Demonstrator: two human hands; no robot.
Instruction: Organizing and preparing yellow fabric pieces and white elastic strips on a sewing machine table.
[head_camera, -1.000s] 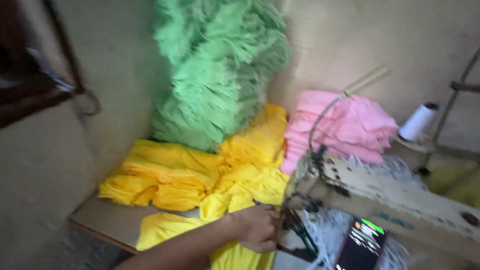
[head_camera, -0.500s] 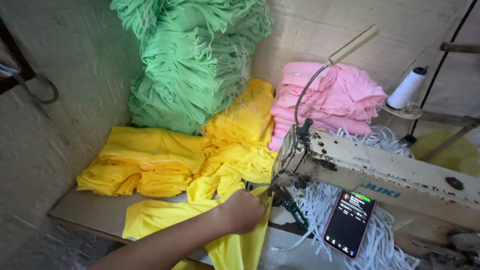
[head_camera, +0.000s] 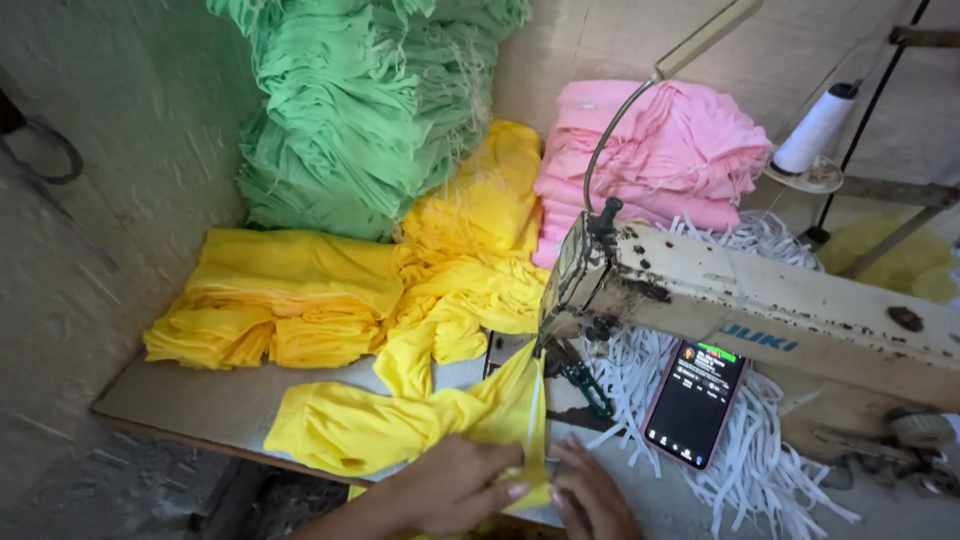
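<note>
My left hand (head_camera: 455, 487) presses down on a piece of yellow cloth (head_camera: 400, 425) at the table's front edge, fingers curled over its fold. My right hand (head_camera: 590, 490) lies just to the right, fingertips touching the same cloth's edge below the needle area (head_camera: 545, 350) of a worn cream sewing machine (head_camera: 760, 300). The cloth runs from under the machine head out to the left.
Stacks of folded yellow cloth (head_camera: 280, 305), green cloth (head_camera: 360, 110) and pink cloth (head_camera: 650, 160) fill the back. A phone (head_camera: 695, 400) with a lit screen lies on white elastic strips (head_camera: 770, 470). A white thread cone (head_camera: 815, 130) stands at the right. Concrete wall on the left.
The view has dropped lower and closer. My left hand slid toward the front edge with the yellow cloth, and my right hand has come into view beside it.
</note>
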